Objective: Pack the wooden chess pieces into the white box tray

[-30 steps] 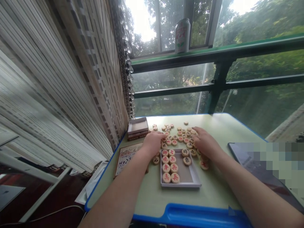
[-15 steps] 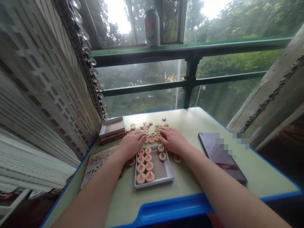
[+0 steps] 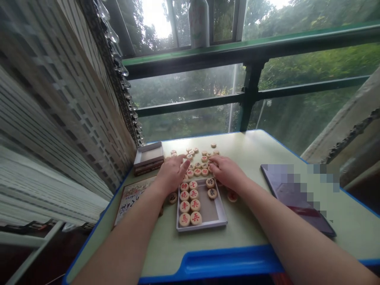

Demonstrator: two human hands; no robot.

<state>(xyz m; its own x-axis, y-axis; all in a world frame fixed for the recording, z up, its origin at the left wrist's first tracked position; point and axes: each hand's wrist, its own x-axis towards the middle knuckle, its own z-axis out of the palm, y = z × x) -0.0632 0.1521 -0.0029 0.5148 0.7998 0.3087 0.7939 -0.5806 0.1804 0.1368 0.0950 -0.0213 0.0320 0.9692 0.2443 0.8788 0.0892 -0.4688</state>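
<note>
Nearest on my feed, a shallow box tray (image 3: 209,211) on the worktop (image 3: 249,233) holds eight red xiangqi pieces (image 3: 195,205) along its nine o'clock side and two black xiangqi pieces (image 3: 211,193) toward one o'clock. From that tray, my left hand (image 3: 172,173) is open at eleven o'clock, thumb apart from fingers; my right hand (image 3: 228,171) bends over pieces at one o'clock, its grip impossible to tell. Loose xiangqi pieces (image 3: 197,172) spread beyond at twelve o'clock.
</note>
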